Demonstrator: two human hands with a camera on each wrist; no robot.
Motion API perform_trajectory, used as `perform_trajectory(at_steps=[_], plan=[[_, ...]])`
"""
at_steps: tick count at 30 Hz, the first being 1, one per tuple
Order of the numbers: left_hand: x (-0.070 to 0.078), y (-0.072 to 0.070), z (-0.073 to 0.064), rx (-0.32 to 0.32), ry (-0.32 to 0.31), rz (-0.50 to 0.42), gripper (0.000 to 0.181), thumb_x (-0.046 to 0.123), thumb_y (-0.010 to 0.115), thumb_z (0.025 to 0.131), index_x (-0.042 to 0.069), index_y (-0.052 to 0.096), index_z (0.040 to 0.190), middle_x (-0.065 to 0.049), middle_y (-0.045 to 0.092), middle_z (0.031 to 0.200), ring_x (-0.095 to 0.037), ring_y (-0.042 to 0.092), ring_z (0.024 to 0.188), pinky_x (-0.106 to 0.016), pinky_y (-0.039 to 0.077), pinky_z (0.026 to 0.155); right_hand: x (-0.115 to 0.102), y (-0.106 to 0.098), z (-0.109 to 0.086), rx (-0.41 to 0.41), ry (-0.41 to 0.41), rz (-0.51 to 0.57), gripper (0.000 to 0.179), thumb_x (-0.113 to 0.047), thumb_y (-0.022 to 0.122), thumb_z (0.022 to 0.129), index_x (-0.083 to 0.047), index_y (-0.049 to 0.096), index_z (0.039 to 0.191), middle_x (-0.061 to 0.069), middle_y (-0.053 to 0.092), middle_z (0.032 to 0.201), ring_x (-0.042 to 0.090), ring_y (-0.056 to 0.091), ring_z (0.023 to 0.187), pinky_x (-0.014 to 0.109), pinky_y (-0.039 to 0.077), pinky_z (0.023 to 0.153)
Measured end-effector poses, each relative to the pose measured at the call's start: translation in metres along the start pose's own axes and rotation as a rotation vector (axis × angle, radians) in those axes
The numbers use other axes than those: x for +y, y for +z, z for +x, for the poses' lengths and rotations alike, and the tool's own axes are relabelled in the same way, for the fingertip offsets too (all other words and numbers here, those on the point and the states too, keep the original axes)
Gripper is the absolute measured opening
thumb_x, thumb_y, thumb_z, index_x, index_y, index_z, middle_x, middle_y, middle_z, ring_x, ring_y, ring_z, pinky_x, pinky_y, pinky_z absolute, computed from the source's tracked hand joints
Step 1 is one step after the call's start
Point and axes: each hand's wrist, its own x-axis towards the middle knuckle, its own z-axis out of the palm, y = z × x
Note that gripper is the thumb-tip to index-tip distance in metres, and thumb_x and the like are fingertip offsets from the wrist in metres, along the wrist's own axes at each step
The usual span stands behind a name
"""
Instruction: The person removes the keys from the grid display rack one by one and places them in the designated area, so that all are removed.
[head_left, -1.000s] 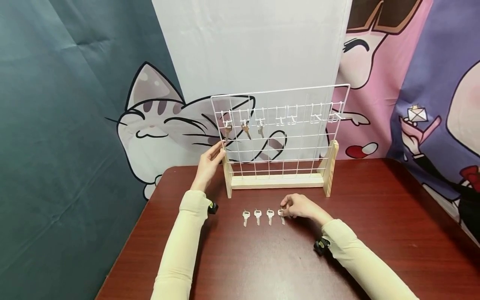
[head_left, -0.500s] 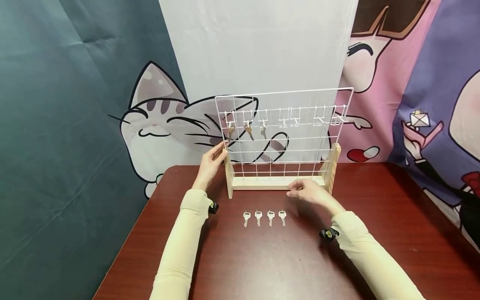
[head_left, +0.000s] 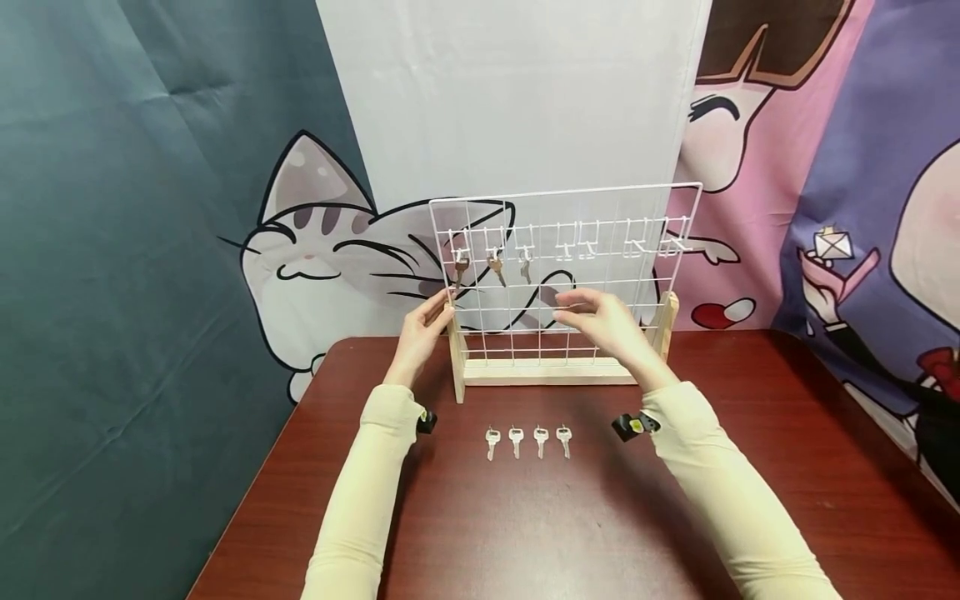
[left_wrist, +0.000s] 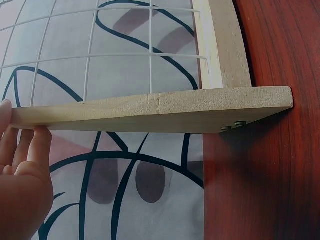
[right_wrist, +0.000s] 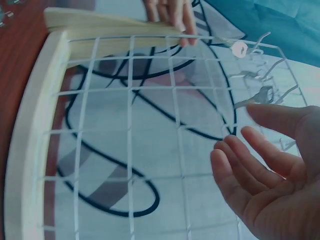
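A white wire grid rack with a wooden base (head_left: 555,372) stands on the table. My left hand (head_left: 417,337) grips its left wooden upright (left_wrist: 155,106), thumb on one side and fingers on the other. Keys hang from the three leftmost hooks: a brownish key (head_left: 461,268), a brass-toned key (head_left: 496,267) and a silvery key (head_left: 526,271). My right hand (head_left: 611,329) is raised in front of the grid, thumb and fingers apart with nothing between them. In the right wrist view its fingertips are below a hanging key (right_wrist: 261,96).
Several silver keys (head_left: 541,443) lie in a row on the red-brown table (head_left: 510,533), before the rack. More white hooks (head_left: 588,247) line the grid's right half. Behind the table hangs a cartoon-printed cloth (head_left: 300,250).
My right hand has left the rightmost key on the table and risen, without a key, to the front of the grid. My left hand stays on the upright.
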Motion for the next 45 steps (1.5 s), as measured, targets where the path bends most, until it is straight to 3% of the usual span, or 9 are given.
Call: perform_trajectory(at_steps=[7, 12, 14, 18, 28, 38, 45], plan=[[0.001, -0.001, -0.006, -0.02, -0.034, -0.029, 0.046, 0.0, 0.059, 0.101, -0.008, 0.048, 0.145, -0.029, 0.05, 0.143, -0.034, 0.046, 0.138, -0.025, 0.041, 0.11, -0.017, 0.011, 0.012, 0.06, -0.036, 0.115, 0.046, -0.033, 0.075, 0.093, -0.008, 0.066, 0.131, 0.013, 0.067, 0.13, 0.029, 0.063, 0.119, 0.046, 0.051, 0.1], [0.021, -0.001, -0.009, -0.025, -0.064, -0.006, 0.046, -0.002, 0.059, 0.1, -0.009, 0.047, 0.144, -0.029, 0.05, 0.143, -0.035, 0.046, 0.138, -0.027, 0.042, 0.11, -0.031, 0.021, 0.023, 0.084, -0.037, 0.202, 0.048, -0.03, 0.075, 0.093, -0.008, 0.064, 0.134, 0.014, 0.066, 0.132, 0.029, 0.062, 0.121, 0.044, 0.05, 0.103], [0.02, 0.0, -0.008, -0.025, -0.056, -0.007, 0.046, -0.001, 0.059, 0.1, -0.008, 0.047, 0.145, -0.028, 0.05, 0.143, -0.034, 0.046, 0.138, -0.027, 0.042, 0.11, -0.036, 0.024, 0.026, 0.102, -0.043, 0.218, 0.048, -0.027, 0.076, 0.093, -0.007, 0.063, 0.135, 0.014, 0.066, 0.13, 0.029, 0.062, 0.121, 0.044, 0.05, 0.103], [0.003, -0.002, -0.001, -0.014, -0.035, -0.025, 0.046, 0.002, 0.059, 0.101, -0.005, 0.049, 0.145, -0.026, 0.052, 0.143, -0.032, 0.046, 0.138, -0.024, 0.041, 0.11, -0.042, 0.031, 0.028, 0.112, -0.039, 0.266, 0.051, -0.022, 0.075, 0.093, -0.005, 0.059, 0.138, 0.015, 0.066, 0.129, 0.03, 0.063, 0.119, 0.042, 0.05, 0.103], [0.003, 0.001, -0.004, 0.005, -0.004, -0.017, 0.046, 0.002, 0.061, 0.1, -0.007, 0.05, 0.144, -0.028, 0.052, 0.142, -0.038, 0.045, 0.138, -0.025, 0.042, 0.11, -0.048, 0.041, 0.034, 0.178, -0.027, 0.277, 0.043, -0.019, 0.074, 0.093, -0.001, 0.064, 0.131, 0.018, 0.071, 0.118, 0.029, 0.068, 0.107, 0.036, 0.055, 0.091], [0.002, 0.0, -0.004, -0.003, -0.012, -0.002, 0.046, 0.003, 0.061, 0.101, -0.005, 0.05, 0.144, -0.026, 0.054, 0.141, -0.031, 0.05, 0.136, -0.028, 0.042, 0.11, -0.045, 0.04, 0.032, 0.219, -0.062, 0.444, 0.032, -0.01, 0.07, 0.096, 0.006, 0.068, 0.123, 0.02, 0.07, 0.105, 0.007, 0.066, 0.081, 0.027, 0.06, 0.081], [0.004, 0.0, -0.002, -0.004, -0.035, 0.004, 0.046, 0.004, 0.062, 0.1, -0.003, 0.051, 0.144, -0.023, 0.055, 0.142, -0.031, 0.049, 0.137, -0.025, 0.043, 0.108, -0.044, 0.035, 0.026, 0.195, -0.064, 0.49, 0.035, -0.012, 0.07, 0.096, 0.005, 0.066, 0.127, 0.011, 0.068, 0.099, 0.017, 0.067, 0.085, 0.03, 0.059, 0.085]])
